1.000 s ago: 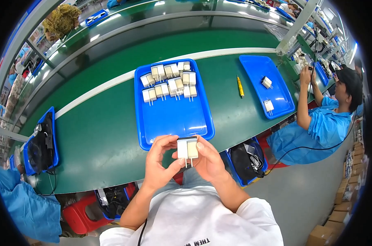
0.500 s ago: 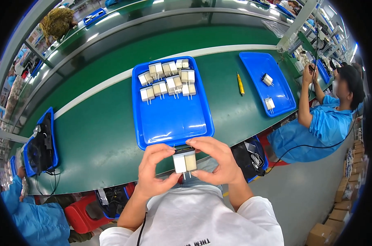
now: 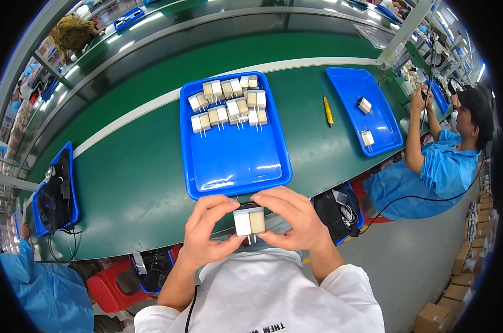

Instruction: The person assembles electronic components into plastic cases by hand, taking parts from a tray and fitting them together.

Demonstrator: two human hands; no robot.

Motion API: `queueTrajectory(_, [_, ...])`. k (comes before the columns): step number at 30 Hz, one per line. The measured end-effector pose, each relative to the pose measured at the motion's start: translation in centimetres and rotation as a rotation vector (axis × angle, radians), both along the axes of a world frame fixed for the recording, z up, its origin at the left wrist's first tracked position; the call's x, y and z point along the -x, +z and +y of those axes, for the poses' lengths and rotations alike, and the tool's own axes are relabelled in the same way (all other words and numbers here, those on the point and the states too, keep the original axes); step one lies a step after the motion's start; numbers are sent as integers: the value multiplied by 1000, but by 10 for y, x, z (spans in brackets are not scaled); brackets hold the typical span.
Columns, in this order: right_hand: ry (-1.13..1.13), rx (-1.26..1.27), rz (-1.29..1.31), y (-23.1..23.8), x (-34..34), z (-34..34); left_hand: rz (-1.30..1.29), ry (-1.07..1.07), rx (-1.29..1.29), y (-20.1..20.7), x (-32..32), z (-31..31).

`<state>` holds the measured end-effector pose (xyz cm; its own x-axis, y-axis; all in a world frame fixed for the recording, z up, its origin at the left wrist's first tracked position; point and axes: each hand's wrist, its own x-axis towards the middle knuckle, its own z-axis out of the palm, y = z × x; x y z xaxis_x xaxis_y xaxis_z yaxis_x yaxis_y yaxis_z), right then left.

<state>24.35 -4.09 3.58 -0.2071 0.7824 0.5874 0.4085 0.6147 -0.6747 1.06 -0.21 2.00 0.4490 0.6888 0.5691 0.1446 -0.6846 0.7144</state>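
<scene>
Between my two hands, in front of my chest, is a white and beige plug adapter (image 3: 250, 221) with its metal prongs pointing down toward me. My left hand (image 3: 210, 230) grips its left side with thumb and fingers. From the right, my right hand (image 3: 296, 219) pinches the same adapter, fingertips at its upper edge and thumb near the lower corner. Just beyond my fingers lies a blue tray (image 3: 232, 158) on the green workbench (image 3: 124, 191). Several similar plug adapters (image 3: 237, 108) stand grouped in the tray's far half.
Right of the tray lies a yellow pen-shaped tool (image 3: 328, 111). Farther right, a second blue tray (image 3: 382, 122) holds two adapters. A blue bin (image 3: 74, 202) with black items sits at the left. A co-worker in blue (image 3: 445, 161) sits at the right, a red stool (image 3: 104, 288) at lower left.
The adapter has tipped slightly in my hands, so its dark top edge shows less. Both hands keep nearly the same place and grip. The view has shifted slightly.
</scene>
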Motion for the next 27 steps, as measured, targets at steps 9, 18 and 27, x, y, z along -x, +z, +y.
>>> queueTrajectory(9, [-14, -69, -22, -1, 1, 2, -1, 12, -36, 3, -3, 0])
queueTrajectory(18, [-46, -119, -27, -5, 1, 4, 7, 50, -38, -4, -6, -2])
queueTrajectory(27, [-36, -53, 7, -7, -1, 3, -41, 42, -8, -10, -9, -2])
